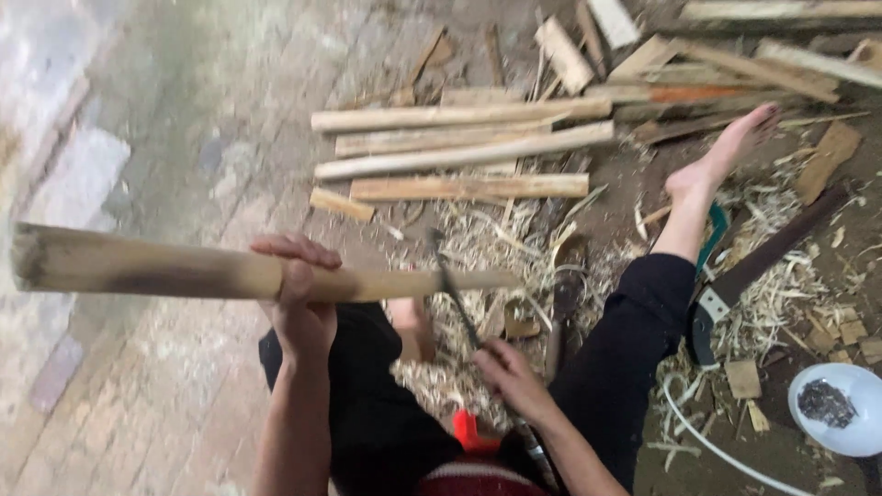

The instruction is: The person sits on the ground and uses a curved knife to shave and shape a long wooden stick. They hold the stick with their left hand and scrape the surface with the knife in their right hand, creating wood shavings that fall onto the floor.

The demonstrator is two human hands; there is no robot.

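Left hand (pixel 299 294) around bamboo pole (pixel 165 269), long axis horizontal, cut end leftward.

Soft, even daylight, no hard shadows; left floor (pixel 83 174) washed-out and blurry, stick end (pixel 37 257) motion-smeared, slight edge stretch.

No packages, labels, signs, screens.

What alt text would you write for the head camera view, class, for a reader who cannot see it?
A seated person's left hand grips a long wooden pole while the right hand holds a blade against it. Split sticks, shavings and a handsaw lie around.
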